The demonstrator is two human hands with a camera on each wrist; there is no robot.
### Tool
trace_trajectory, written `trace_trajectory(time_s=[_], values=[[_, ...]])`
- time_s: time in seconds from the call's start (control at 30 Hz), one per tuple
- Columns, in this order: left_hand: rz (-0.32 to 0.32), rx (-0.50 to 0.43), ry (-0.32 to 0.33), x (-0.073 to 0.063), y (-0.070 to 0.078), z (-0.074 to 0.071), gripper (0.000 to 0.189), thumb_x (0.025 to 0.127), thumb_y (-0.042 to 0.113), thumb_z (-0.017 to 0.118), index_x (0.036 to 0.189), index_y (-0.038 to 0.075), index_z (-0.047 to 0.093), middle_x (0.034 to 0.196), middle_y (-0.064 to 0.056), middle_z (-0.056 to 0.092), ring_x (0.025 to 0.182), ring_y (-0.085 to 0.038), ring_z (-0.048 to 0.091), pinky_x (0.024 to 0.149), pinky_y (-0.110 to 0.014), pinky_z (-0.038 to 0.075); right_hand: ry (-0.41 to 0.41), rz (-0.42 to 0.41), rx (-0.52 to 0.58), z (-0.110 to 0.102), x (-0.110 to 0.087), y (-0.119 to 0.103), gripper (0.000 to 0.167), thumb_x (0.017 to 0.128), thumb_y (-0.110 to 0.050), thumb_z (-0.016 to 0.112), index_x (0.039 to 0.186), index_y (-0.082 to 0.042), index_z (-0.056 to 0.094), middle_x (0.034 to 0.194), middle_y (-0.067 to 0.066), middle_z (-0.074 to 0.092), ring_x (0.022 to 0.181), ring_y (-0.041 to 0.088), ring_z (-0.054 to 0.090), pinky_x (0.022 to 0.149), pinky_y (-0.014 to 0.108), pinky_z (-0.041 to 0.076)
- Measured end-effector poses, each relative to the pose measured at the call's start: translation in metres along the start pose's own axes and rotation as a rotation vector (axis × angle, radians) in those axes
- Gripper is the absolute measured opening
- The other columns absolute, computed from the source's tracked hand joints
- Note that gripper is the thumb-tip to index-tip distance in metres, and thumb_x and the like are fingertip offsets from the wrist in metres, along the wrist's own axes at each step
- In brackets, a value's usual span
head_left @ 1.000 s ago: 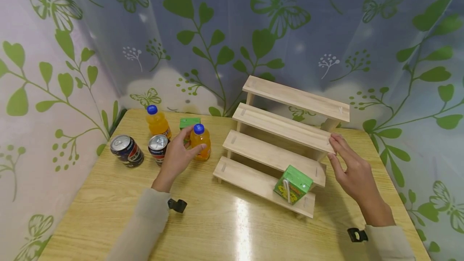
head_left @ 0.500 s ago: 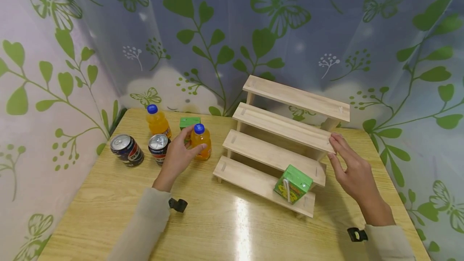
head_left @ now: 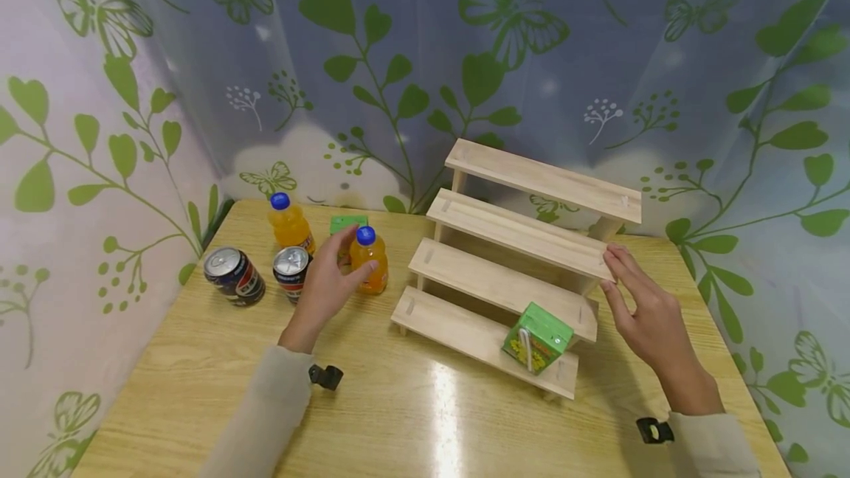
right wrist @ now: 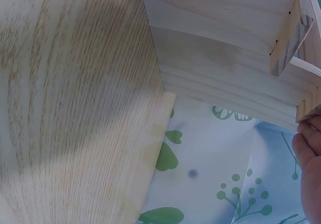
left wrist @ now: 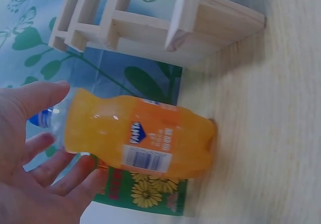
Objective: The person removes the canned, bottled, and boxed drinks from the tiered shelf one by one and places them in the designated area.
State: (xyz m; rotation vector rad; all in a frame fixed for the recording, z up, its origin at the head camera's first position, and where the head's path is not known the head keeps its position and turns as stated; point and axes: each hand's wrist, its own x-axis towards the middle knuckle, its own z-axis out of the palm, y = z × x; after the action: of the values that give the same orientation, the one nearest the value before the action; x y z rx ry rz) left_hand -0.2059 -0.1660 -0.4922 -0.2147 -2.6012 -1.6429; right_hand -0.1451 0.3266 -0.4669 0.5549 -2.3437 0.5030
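Note:
My left hand [head_left: 328, 280] is cupped beside an orange Fanta bottle [head_left: 369, 271] with a blue cap, which stands upright on the table. In the left wrist view, the thumb of my left hand [left wrist: 35, 153] and its fingers are spread to either side of the neck of the bottle [left wrist: 145, 133]; a gap shows at the thumb. My right hand [head_left: 647, 316] touches the right end of a shelf on the four-step wooden rack [head_left: 498, 271] with fairly straight fingers. Only part of that right hand [right wrist: 311, 158] shows in the right wrist view.
A green juice box [head_left: 538, 338] with a straw stands on the lowest step. Left of my left hand are another orange bottle [head_left: 291, 226] and two dark cans, one upright [head_left: 234, 277], the other [head_left: 290, 271] near my wrist. A second green box [head_left: 348, 223] is partly hidden behind my fingers.

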Motion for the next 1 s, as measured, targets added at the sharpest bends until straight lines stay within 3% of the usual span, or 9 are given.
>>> trace_trajectory(time_s=[0.27,0.5,0.8,1.0], values=[[0.090,0.001,0.055,-0.002,0.015,-0.002,0.072,0.102,0.026,0.080,0.164,0.011,0.047,0.155,-0.018,0.054,0.143,-0.037,0.055,0.121,-0.060,0.047,0.001,-0.003,0.000,0.000,-0.001,0.000,0.059,0.093,0.006,0.076,0.150,0.004,0.062,0.154,0.024,0.062,0.128,0.048,0.067,0.071,0.056,0.060],[0.192,0.033,0.054,-0.004,0.035,0.001,0.062,0.102,0.021,0.080,0.158,0.009,0.055,0.163,-0.015,0.052,0.149,-0.037,0.051,0.126,-0.059,0.041,0.006,-0.004,0.004,0.000,0.000,0.000,0.058,0.094,0.005,0.076,0.150,0.004,0.062,0.154,0.023,0.062,0.128,0.048,0.066,0.076,0.057,0.060],[0.314,0.031,0.073,-0.008,0.054,0.020,0.051,0.102,0.016,0.079,0.149,0.007,0.064,0.158,-0.013,0.060,0.152,-0.035,0.048,0.128,-0.061,0.038,-0.001,-0.009,0.001,-0.001,0.000,-0.001,0.059,0.092,0.007,0.076,0.149,0.005,0.062,0.153,0.026,0.062,0.126,0.049,0.067,0.070,0.056,0.060],[0.374,0.043,0.037,-0.009,0.064,0.034,0.048,0.100,0.017,0.081,0.145,0.008,0.067,0.152,-0.013,0.064,0.148,-0.034,0.054,0.127,-0.058,0.041,0.005,-0.025,-0.003,0.000,0.000,0.000,0.056,0.095,0.004,0.075,0.149,0.006,0.062,0.154,0.024,0.062,0.126,0.049,0.067,0.064,0.053,0.059]])
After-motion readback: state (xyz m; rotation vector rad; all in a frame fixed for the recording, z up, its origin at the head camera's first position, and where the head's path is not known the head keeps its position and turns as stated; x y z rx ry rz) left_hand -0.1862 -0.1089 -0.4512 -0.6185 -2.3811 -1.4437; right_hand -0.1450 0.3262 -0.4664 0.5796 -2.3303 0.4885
